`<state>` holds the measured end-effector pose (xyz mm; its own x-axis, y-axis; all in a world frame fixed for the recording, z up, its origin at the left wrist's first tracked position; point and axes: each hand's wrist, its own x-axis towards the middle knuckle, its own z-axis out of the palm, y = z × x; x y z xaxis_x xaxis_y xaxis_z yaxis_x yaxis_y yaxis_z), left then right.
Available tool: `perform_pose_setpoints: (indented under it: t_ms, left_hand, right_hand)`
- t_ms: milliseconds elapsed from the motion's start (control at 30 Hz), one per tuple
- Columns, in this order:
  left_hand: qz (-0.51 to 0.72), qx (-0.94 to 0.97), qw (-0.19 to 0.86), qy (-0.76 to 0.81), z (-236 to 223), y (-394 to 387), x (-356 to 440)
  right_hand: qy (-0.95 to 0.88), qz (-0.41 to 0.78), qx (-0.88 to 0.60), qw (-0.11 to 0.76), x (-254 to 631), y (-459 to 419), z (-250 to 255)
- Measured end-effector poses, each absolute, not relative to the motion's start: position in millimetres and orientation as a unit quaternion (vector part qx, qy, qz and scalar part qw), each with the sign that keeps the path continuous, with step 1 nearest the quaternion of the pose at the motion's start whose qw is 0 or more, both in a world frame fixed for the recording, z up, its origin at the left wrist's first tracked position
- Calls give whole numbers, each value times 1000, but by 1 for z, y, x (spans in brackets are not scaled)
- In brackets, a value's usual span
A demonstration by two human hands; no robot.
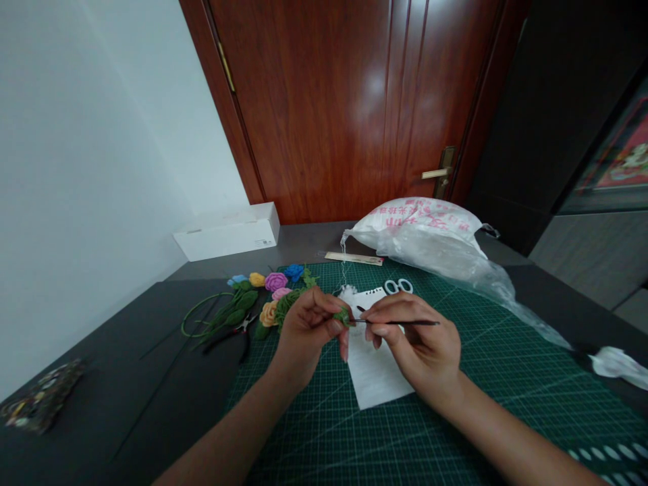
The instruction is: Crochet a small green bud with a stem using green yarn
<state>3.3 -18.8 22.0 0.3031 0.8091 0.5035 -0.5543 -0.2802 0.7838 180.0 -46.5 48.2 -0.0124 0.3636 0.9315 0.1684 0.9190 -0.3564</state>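
Between the thumb and fingers of my left hand (307, 332) is pinched a small green crochet piece (343, 316). My right hand (418, 342) grips a thin dark crochet hook (410, 322), whose tip reaches to the green piece. Both hands are held close together above a sheet of paper (377, 374) on the green cutting mat (314, 432). Green yarn (287, 309) lies bunched just beyond my left hand, beside crocheted flowers such as a purple rose (276, 281) and an orange one (268, 313).
Pliers (245, 326) and green crocheted leaves (241, 308) lie at the left. White-handled scissors (398, 287) and a flat wooden-coloured strip (354, 258) are beyond my hands. A large plastic bag (425, 229) stands back right, a white box (230, 231) back left.
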Motion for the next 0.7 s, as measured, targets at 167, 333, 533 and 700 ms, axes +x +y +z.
perform_pose_setpoints:
  t_ms: [167,333,533,700]
  left_hand:
    - [583,533,597,140,24,-24,5]
    - [576,527,608,147,23,-26,4]
    - [582,537,594,144,23,-21,4]
    - [584,544,586,142,23,-20,4]
  right_hand:
    - [-741,45,-167,649,179,-45,46]
    - [-774,25,-133,619,180,-41,43]
    - [-721,32,-182,668,186,-45,49]
    - [-704,53,-191,682,185,-46,50]
